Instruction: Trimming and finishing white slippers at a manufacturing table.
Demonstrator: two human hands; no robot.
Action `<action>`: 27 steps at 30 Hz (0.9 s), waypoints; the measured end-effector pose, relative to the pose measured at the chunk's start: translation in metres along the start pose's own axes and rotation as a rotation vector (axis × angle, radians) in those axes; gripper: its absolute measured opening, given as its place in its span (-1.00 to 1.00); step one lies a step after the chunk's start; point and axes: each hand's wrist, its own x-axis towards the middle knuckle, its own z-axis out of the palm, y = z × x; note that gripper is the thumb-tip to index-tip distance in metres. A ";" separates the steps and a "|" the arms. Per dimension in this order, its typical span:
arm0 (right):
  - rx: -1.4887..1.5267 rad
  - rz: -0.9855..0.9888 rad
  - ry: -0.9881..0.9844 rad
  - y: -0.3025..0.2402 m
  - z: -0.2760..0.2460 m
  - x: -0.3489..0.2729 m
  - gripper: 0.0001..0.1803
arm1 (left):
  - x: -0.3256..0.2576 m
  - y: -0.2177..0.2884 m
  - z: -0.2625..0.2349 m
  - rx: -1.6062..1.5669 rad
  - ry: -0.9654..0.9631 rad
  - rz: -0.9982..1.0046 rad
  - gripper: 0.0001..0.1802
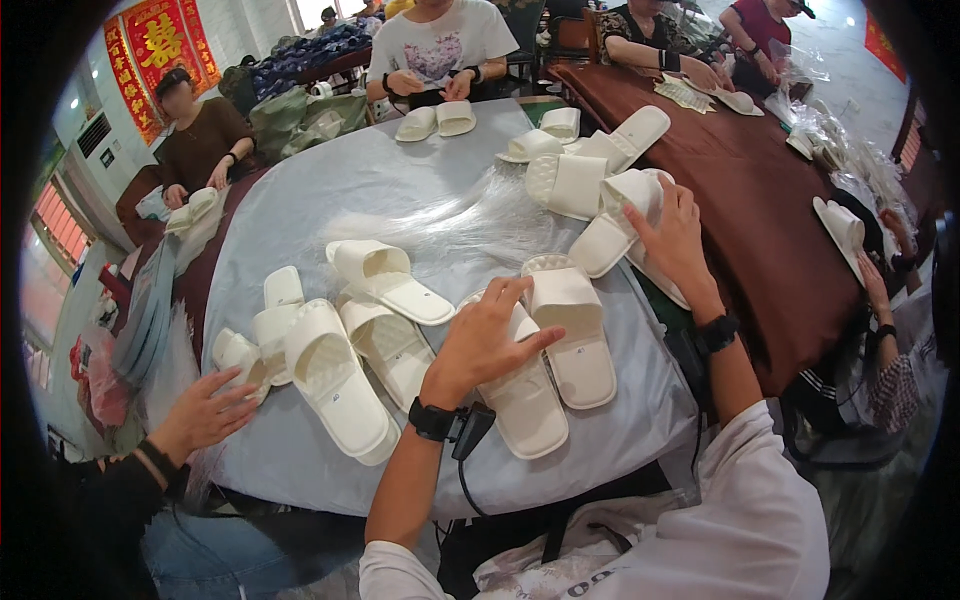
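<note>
Just in front of me lies a pair of white slippers, toes away: a left slipper point(528, 412) and a right slipper point(580, 368). My left hand point(490, 335) rests over the strap of the left one, fingers apart, thumb stretched across toward the right slipper. Farther right, my right hand point(675, 245) is on a white slipper point(632, 192) at the table's right edge, its thumb and fingers on either side of the strap. Beside it another slipper point(600, 248) lies at an angle, partly covered.
Several loose white slippers point(335, 385) lie to the left, near a co-worker's open hand point(212, 410). More slippers point(568, 185) are heaped beyond my right hand. Clear plastic film point(430, 235) spreads over the grey-covered table point(280, 210). A brown-covered table point(740, 200) adjoins on the right; other people handle slippers around.
</note>
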 end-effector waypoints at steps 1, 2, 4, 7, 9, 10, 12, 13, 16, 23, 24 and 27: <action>-0.043 0.064 -0.006 0.005 0.015 -0.003 -0.15 | -0.001 -0.003 0.002 0.038 0.054 0.011 0.07; -0.085 0.129 -0.009 0.009 0.034 -0.006 -0.06 | 0.001 -0.010 0.003 0.055 0.060 -0.006 0.07; -0.071 0.029 0.054 0.029 0.058 -0.006 0.06 | 0.011 -0.019 0.004 0.106 0.097 0.123 0.06; 0.010 -0.051 0.196 0.047 0.067 -0.010 -0.05 | 0.019 0.006 0.004 0.070 -0.038 0.128 0.01; 0.128 -0.027 0.198 0.056 0.068 -0.013 -0.19 | 0.024 0.017 0.009 0.147 -0.066 0.039 -0.01; 0.212 -0.025 0.198 0.068 0.067 -0.014 -0.24 | 0.029 0.022 0.014 0.214 -0.105 -0.016 -0.03; 0.352 -0.038 0.230 0.075 0.060 -0.012 -0.34 | 0.027 0.023 0.021 0.230 -0.069 -0.052 -0.11; 0.482 0.086 0.218 0.062 0.055 -0.013 -0.37 | 0.022 0.019 0.021 0.195 -0.051 -0.043 -0.15; 0.443 0.116 0.213 0.066 0.044 -0.010 -0.41 | 0.016 0.024 0.025 0.162 -0.012 -0.044 -0.22; 0.112 0.119 0.179 0.047 0.031 -0.011 -0.52 | 0.006 0.024 0.030 0.150 0.094 -0.033 -0.28; 0.046 0.141 0.158 0.046 0.028 -0.011 -0.52 | 0.004 0.024 0.030 0.164 0.104 -0.046 -0.28; -0.073 0.142 0.146 0.048 0.025 -0.013 -0.52 | 0.000 0.033 0.023 0.224 0.077 -0.077 -0.28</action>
